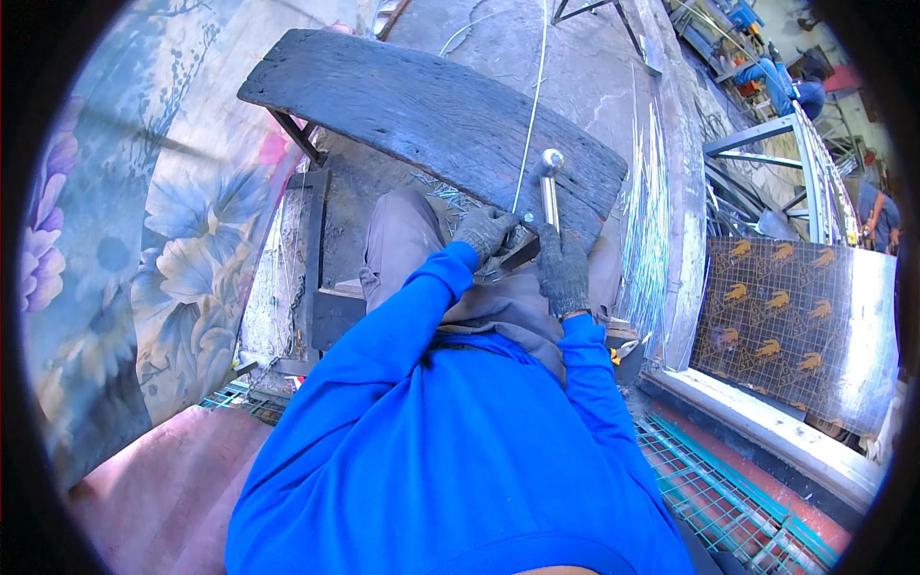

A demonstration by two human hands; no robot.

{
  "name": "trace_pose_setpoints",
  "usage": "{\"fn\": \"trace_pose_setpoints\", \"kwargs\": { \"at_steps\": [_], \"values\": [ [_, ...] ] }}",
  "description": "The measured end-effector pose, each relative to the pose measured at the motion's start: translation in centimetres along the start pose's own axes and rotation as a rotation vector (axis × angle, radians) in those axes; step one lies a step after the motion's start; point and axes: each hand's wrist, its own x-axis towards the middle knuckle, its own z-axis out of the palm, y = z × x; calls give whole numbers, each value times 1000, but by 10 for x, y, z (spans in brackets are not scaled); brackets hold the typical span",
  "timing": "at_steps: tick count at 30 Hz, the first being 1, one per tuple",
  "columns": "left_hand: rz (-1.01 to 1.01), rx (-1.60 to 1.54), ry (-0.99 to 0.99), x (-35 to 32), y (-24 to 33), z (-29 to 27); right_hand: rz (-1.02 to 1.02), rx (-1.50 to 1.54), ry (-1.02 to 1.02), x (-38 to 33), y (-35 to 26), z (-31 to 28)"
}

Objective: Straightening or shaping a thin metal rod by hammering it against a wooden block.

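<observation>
My right hand (563, 273), in a dark grey glove, is closed round the lower end of a hammer (549, 196). The hammer's silver handle points away from me, its rounded metal head (552, 161) over a dark wooden bench (422, 105). At the bench's near edge my left hand (484, 233), gloved too, is closed at the end of a long thin metal rod (533, 120). From there the rod runs far across the bench and onto the floor. Between my hands a dark flat piece of metal (522, 254) shows in part; the left fingertips are partly hidden.
Bundled thin rods (650, 220) lie along the right. Beyond them are a patterned sheet panel (776, 316) and a metal frame (810, 172). A flowered cloth (182, 220) hangs at left. Two other people (877, 216) are far right. Green wire mesh (709, 479) lies lower right.
</observation>
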Motion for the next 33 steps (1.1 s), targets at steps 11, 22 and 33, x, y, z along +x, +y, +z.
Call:
{"fn": "trace_pose_setpoints", "kwargs": {
  "at_steps": [11, 22, 33],
  "values": [
    [120, 144, 213, -3, -6, 14, -273, -234, 155, -14, -24, -13],
    [110, 150, 268, -6, -3, 17, -189, -167, 77, -8, -13, -10],
    [63, -23, 60, -6, -4, 3, -382, -549, 137, -12, 18, 10]
  ]
}}
